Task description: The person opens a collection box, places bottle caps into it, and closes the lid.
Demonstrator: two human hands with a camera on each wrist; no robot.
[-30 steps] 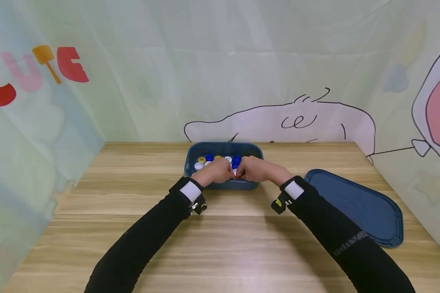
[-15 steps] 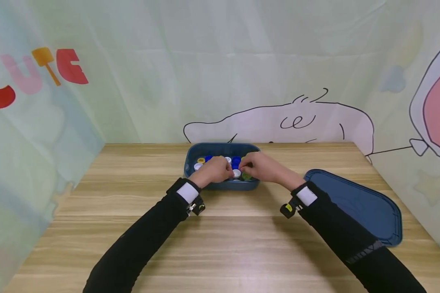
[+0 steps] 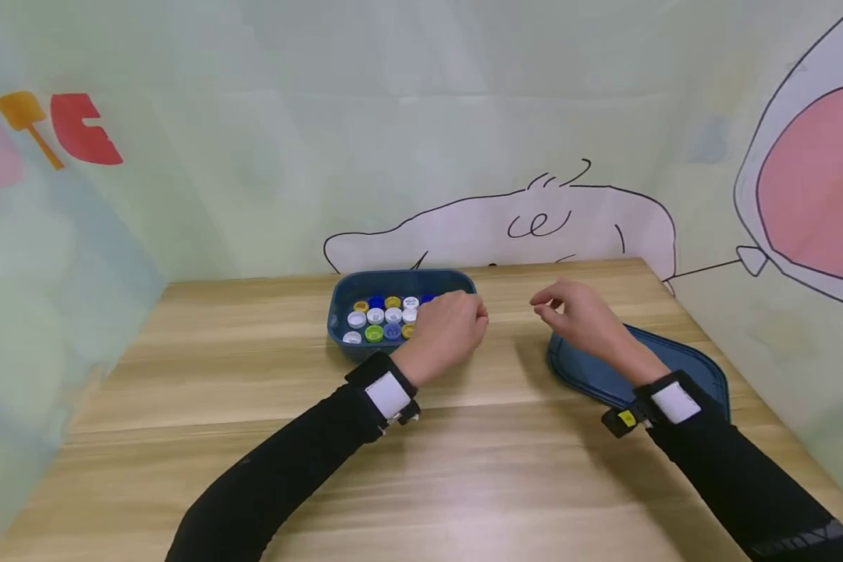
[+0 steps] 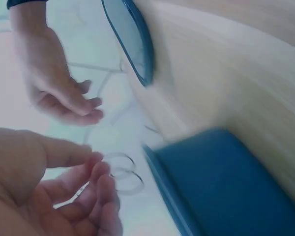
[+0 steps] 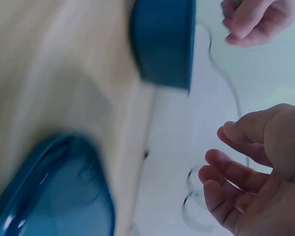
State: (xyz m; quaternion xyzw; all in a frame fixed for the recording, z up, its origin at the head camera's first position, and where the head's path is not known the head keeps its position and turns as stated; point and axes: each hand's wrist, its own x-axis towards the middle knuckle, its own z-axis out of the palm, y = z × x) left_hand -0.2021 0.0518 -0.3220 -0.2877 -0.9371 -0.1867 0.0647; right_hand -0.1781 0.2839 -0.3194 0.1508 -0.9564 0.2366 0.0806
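Only the head view takes in the whole wooden table (image 3: 421,468): a blue tub (image 3: 344,290) near the far edge, filled with rows of bottle caps (image 3: 382,318) in white, blue, yellow and green, and a flat blue lid (image 3: 681,375) lying to its right. The wrist views are blurred and show no caps; the left wrist view catches only the tub's outer wall (image 4: 226,182) and the lid's edge (image 4: 135,42), with both hands against the pale backdrop, and the right wrist view shows the lid (image 5: 49,191) close below and the tub (image 5: 164,42) farther off. The left hand (image 3: 449,328) hovers over the tub's right end, knuckles up, fingers loosely curled; the left wrist view shows them bent but grasping nothing. The right hand (image 3: 579,312) hangs in the air between tub and lid, above the lid's near corner, palm inward, fingers relaxed and half bent, empty. Both forearms wear black sleeves with white wrist straps. The backdrop carries red, pink and orange lettering (image 3: 77,129), cut off at the left edge, so only a red "E" reads clearly.
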